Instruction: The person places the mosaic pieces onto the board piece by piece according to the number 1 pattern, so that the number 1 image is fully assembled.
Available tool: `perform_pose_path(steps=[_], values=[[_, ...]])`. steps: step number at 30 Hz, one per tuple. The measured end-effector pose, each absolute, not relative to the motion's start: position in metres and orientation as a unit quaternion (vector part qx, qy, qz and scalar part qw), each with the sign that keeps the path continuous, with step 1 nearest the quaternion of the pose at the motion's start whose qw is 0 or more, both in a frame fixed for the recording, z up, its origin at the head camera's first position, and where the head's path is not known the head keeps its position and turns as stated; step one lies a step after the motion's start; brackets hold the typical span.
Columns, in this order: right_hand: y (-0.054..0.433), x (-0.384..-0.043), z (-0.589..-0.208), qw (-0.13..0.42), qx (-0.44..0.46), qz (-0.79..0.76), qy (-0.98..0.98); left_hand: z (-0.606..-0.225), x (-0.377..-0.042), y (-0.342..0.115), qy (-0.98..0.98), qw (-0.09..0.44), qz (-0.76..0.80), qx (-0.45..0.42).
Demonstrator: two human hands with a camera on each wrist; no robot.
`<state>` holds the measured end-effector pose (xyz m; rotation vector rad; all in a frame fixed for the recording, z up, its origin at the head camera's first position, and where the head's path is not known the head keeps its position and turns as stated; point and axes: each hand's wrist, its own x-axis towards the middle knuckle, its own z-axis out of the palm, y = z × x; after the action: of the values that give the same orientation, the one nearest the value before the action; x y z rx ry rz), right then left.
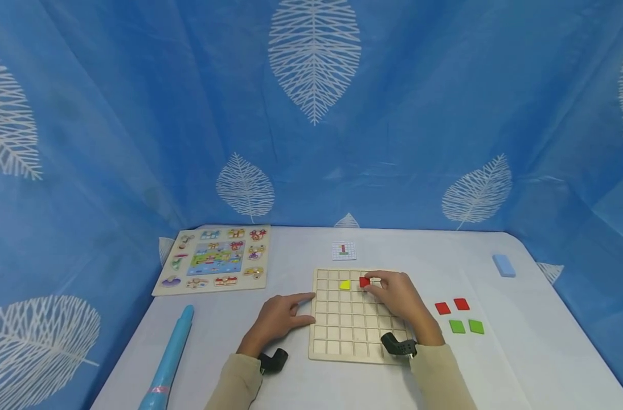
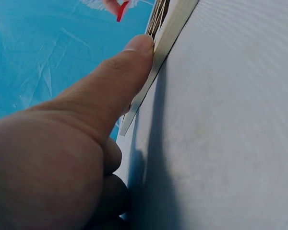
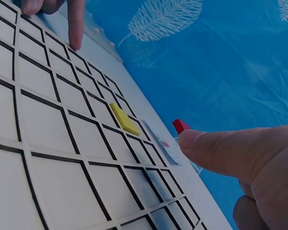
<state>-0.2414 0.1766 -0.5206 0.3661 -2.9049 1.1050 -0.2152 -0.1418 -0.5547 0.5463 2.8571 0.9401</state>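
Note:
A square wooden grid board [image 1: 333, 332] lies flat on the white table. My right hand [image 1: 401, 296] pinches a red square tile [image 1: 364, 282] between thumb and forefinger, above the board's upper rows; in the right wrist view the tile [image 3: 180, 125] is clear of the grid. Just left of it, a yellow tile [image 1: 345, 285] with one slanted side lies on the board, looking tilted in the right wrist view. My left hand [image 1: 279, 320] touches the board's left edge with outstretched thumb and forefinger; its thumb [image 2: 110, 79] rests against the side in the left wrist view.
Right of the board lie two red tiles [image 1: 462, 304] and two green tiles [image 1: 457, 326]. Behind it is a small pattern card [image 1: 344, 250]. A picture puzzle board [image 1: 260, 279], a light-blue stick-like object [image 1: 170, 356] and a blue block [image 1: 503, 265] also lie on the table.

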Motion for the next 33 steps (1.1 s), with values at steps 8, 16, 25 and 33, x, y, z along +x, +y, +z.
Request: perform_pose_path(steps=[8, 16, 25, 33], values=[[0.169, -0.249, -0.525, -0.001, 0.104, 0.378, -0.920, -0.554, -0.215, -0.142, 0.935, 0.047, 0.308, 0.172], [0.163, -0.253, -0.528, -0.009, 0.113, 0.390, -0.914, -0.551, -0.215, -0.142, 0.930, 0.044, 0.318, 0.181], [0.162, -0.257, -0.535, -0.012, 0.115, 0.385, -0.916, -0.551, -0.216, -0.141, 0.931, 0.046, 0.315, 0.179], [0.162, -0.260, -0.541, -0.012, 0.121, 0.370, -0.921, -0.552, -0.216, -0.142, 0.931, 0.043, 0.314, 0.179]])
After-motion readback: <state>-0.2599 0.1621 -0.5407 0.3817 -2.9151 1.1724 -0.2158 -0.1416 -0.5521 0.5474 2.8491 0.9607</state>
